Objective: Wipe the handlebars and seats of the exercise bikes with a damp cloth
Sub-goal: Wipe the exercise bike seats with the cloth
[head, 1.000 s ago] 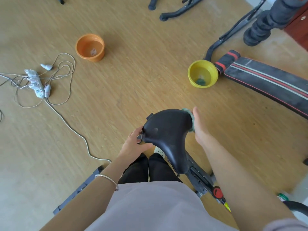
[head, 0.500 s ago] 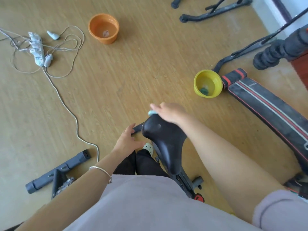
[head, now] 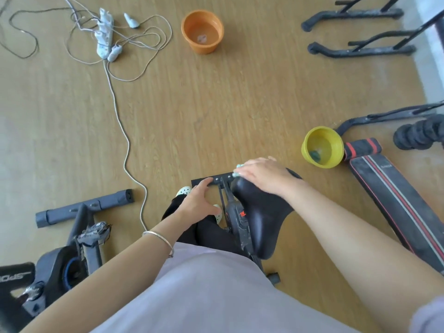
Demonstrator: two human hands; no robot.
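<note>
We are looking down at the black bike seat (head: 262, 215), which is sitting low in the middle of the view with its wide end pointing away and its narrow nose pointing back toward the person's pale shirt (head: 204, 292).

The right hand (head: 262, 175) is lying palm down on the wide end. Its fingers (head: 247, 168) are lying close together and nearly straight, pressing a pale teal cloth (head: 236, 174) against the seat's far left edge. Only small bits of the cloth are peeking out past the fingertips.

The left hand (head: 195, 203) is hanging just left of the seat, above the person's dark trousers and a pale perforated shoe (head: 183, 190). Its fingers (head: 204, 183) are spread and loosely extended, reaching toward a black bolted plate (head: 222, 177) under the seat. We cannot tell whether they are touching it. A thin silver bracelet (head: 158, 236) is circling that wrist.

On the wooden floor (head: 216, 104), a yellow bowl (head: 322, 133) is standing just right of the seat's far end, touching the padded end of a black, red-striped bench (head: 396, 195). An orange bowl (head: 203, 48) is standing well beyond it. A white power strip (head: 104, 32) is lying at upper left, and a white cable (head: 125, 145) is trailing from it. Part of a second exercise bike (head: 72, 248) is showing at lower left, and black stand legs (head: 355, 50) are lying at upper right.
</note>
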